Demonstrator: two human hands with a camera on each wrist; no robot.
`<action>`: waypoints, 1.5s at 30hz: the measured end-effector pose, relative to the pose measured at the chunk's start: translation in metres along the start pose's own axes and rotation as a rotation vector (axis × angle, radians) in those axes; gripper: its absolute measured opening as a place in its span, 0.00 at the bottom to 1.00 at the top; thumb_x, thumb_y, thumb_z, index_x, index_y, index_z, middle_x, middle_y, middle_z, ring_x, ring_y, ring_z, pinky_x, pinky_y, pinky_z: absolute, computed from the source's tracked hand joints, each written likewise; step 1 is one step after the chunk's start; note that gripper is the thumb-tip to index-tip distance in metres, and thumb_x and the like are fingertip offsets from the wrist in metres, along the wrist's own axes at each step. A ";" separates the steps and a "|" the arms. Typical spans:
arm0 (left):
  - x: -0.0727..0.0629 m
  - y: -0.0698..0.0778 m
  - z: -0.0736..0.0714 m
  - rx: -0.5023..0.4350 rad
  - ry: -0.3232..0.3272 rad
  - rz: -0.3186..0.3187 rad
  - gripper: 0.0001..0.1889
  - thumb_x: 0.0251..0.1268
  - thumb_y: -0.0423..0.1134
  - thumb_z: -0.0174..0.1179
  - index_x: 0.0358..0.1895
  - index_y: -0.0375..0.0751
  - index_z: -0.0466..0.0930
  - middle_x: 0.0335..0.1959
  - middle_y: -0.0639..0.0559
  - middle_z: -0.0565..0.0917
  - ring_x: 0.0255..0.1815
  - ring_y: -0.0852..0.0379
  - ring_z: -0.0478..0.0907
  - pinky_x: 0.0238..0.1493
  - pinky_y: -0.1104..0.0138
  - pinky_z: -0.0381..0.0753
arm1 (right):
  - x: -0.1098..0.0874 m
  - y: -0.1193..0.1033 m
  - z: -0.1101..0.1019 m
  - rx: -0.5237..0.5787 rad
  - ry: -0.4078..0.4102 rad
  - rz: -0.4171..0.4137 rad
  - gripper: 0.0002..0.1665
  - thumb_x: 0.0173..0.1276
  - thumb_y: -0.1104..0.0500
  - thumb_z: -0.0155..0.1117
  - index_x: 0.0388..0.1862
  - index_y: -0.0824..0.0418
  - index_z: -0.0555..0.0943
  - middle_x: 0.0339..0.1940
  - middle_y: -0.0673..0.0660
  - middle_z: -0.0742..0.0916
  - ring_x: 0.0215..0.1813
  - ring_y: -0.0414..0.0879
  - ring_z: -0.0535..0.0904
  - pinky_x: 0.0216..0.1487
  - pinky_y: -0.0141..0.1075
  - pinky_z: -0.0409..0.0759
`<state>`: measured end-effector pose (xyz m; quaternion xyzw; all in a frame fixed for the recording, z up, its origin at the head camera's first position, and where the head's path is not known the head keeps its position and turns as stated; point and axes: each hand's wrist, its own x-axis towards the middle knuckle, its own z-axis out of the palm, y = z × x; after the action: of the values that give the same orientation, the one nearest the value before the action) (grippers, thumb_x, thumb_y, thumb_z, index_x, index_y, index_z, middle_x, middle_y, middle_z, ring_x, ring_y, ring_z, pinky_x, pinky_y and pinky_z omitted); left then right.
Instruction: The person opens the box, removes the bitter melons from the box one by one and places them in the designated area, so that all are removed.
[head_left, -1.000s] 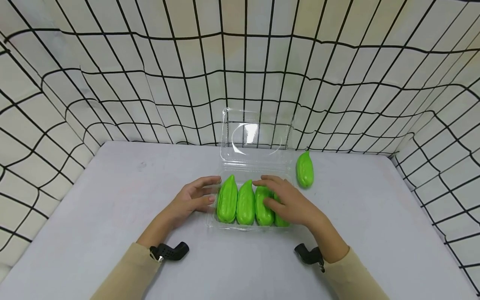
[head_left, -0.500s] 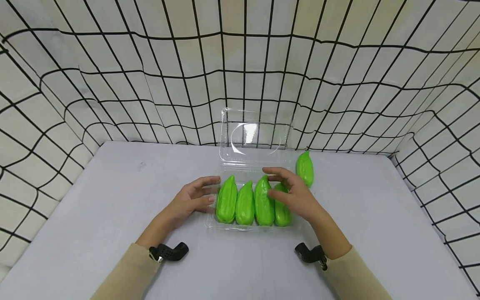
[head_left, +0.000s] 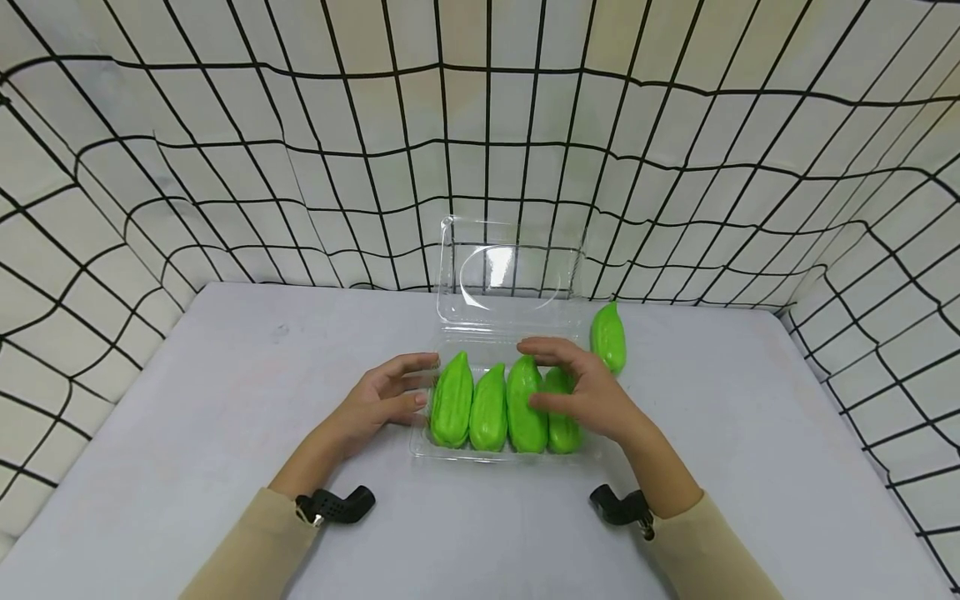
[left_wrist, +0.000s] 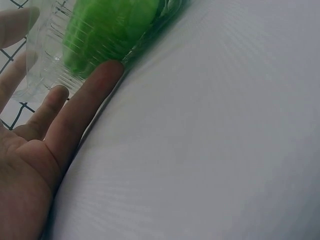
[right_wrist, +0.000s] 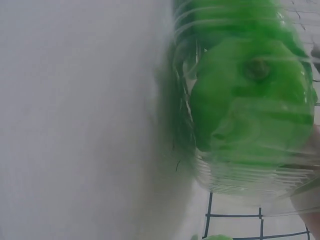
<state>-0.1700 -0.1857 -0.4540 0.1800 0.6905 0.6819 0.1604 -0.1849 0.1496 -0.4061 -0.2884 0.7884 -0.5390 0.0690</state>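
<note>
A clear plastic clamshell box [head_left: 431,451] stands with its lid raised, holding a row of glossy green ridged gourds [head_left: 489,408] with pointed tips. My left hand [head_left: 382,396] is at the box's left side, fingers spread and loosely bent; in the left wrist view a fingertip [left_wrist: 112,67] touches the clear wall. My right hand [head_left: 588,387] hovers over the row's right end, its fingers beyond the tip of the third gourd [head_left: 527,412] and its thumb over that gourd. The rightmost gourd [head_left: 562,429] is partly covered by this hand. Whether the right fingers press anything is unclear.
One more green gourd [head_left: 608,337] lies outside the box, behind and right of it. The raised lid [head_left: 506,283] stands near the black net [head_left: 491,150] that encloses the back and sides of the white table [head_left: 247,367].
My right hand has shifted right and back from the third gourd, uncovering more of it and its neighbour, then come slightly back toward it. The left hand stays nearly still.
</note>
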 end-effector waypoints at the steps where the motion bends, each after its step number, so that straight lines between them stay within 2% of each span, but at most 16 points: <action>1: 0.000 0.000 0.000 -0.002 -0.001 -0.001 0.31 0.69 0.34 0.59 0.74 0.38 0.62 0.75 0.37 0.62 0.73 0.36 0.64 0.51 0.53 0.87 | 0.000 0.000 0.000 0.005 -0.003 -0.003 0.36 0.59 0.65 0.76 0.66 0.49 0.77 0.67 0.47 0.79 0.66 0.48 0.75 0.72 0.52 0.70; 4: 0.000 0.000 0.000 -0.001 -0.002 -0.001 0.31 0.70 0.34 0.58 0.74 0.37 0.62 0.75 0.37 0.62 0.73 0.37 0.64 0.51 0.53 0.87 | -0.001 -0.001 0.000 0.022 -0.021 -0.017 0.36 0.58 0.66 0.76 0.65 0.51 0.77 0.66 0.48 0.79 0.68 0.47 0.73 0.70 0.46 0.74; 7: 0.001 -0.001 0.000 0.005 -0.001 -0.001 0.31 0.70 0.34 0.58 0.74 0.38 0.62 0.75 0.37 0.62 0.73 0.38 0.65 0.50 0.53 0.87 | -0.001 0.000 0.001 0.021 -0.054 -0.046 0.36 0.57 0.66 0.77 0.66 0.53 0.77 0.68 0.51 0.78 0.69 0.49 0.73 0.67 0.44 0.78; 12: 0.001 0.000 0.000 0.009 -0.004 0.013 0.31 0.69 0.33 0.58 0.74 0.38 0.62 0.75 0.37 0.63 0.73 0.36 0.64 0.50 0.53 0.87 | 0.000 -0.001 0.003 -0.093 -0.124 -0.080 0.37 0.59 0.64 0.76 0.68 0.55 0.76 0.75 0.50 0.72 0.72 0.49 0.70 0.66 0.47 0.78; 16: 0.001 0.000 -0.001 0.010 -0.007 0.023 0.31 0.69 0.33 0.58 0.74 0.37 0.62 0.74 0.36 0.63 0.72 0.35 0.64 0.50 0.54 0.87 | 0.000 -0.003 0.004 -0.156 -0.151 -0.073 0.36 0.60 0.64 0.74 0.68 0.55 0.76 0.77 0.48 0.69 0.74 0.49 0.67 0.68 0.48 0.76; 20: 0.001 -0.001 -0.001 0.008 -0.008 0.022 0.30 0.70 0.33 0.58 0.74 0.37 0.62 0.74 0.37 0.63 0.72 0.36 0.64 0.50 0.54 0.87 | -0.001 -0.002 0.004 -0.151 -0.119 -0.063 0.35 0.59 0.64 0.75 0.66 0.54 0.77 0.74 0.48 0.71 0.73 0.49 0.69 0.65 0.48 0.78; 27: 0.001 -0.001 -0.001 0.010 -0.009 0.024 0.30 0.70 0.33 0.57 0.74 0.38 0.62 0.75 0.37 0.62 0.73 0.35 0.64 0.50 0.54 0.87 | -0.001 -0.006 0.005 -0.112 -0.060 -0.106 0.36 0.60 0.63 0.74 0.67 0.50 0.76 0.73 0.48 0.73 0.71 0.49 0.70 0.57 0.51 0.83; 32: 0.001 -0.001 -0.001 0.019 -0.004 0.023 0.30 0.70 0.33 0.58 0.73 0.40 0.63 0.75 0.37 0.63 0.72 0.34 0.64 0.50 0.54 0.87 | -0.001 -0.006 0.004 -0.073 -0.034 -0.091 0.33 0.63 0.63 0.72 0.68 0.53 0.75 0.74 0.52 0.71 0.70 0.52 0.72 0.61 0.51 0.81; 37: 0.002 -0.001 -0.001 0.025 0.004 0.018 0.29 0.70 0.33 0.58 0.73 0.41 0.64 0.74 0.38 0.63 0.73 0.34 0.63 0.50 0.54 0.87 | 0.000 -0.007 0.003 -0.007 0.017 -0.073 0.34 0.65 0.63 0.71 0.69 0.51 0.74 0.71 0.51 0.74 0.67 0.53 0.76 0.65 0.46 0.79; 40: 0.002 -0.003 -0.002 0.025 0.002 0.021 0.29 0.70 0.33 0.57 0.73 0.39 0.63 0.74 0.37 0.63 0.74 0.34 0.62 0.50 0.54 0.87 | 0.000 -0.007 0.003 -0.011 0.055 -0.088 0.33 0.66 0.64 0.70 0.69 0.50 0.74 0.71 0.49 0.75 0.66 0.51 0.77 0.62 0.43 0.81; 45: 0.002 -0.002 -0.002 0.026 0.001 0.025 0.30 0.70 0.33 0.57 0.73 0.38 0.63 0.74 0.37 0.63 0.74 0.34 0.62 0.50 0.53 0.87 | 0.002 -0.011 0.006 -0.029 0.082 -0.144 0.33 0.68 0.66 0.67 0.71 0.51 0.72 0.75 0.50 0.71 0.67 0.53 0.76 0.56 0.43 0.85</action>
<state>-0.1730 -0.1867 -0.4564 0.1905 0.6970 0.6749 0.1493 -0.1798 0.1414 -0.3987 -0.3231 0.7754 -0.5425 -0.0064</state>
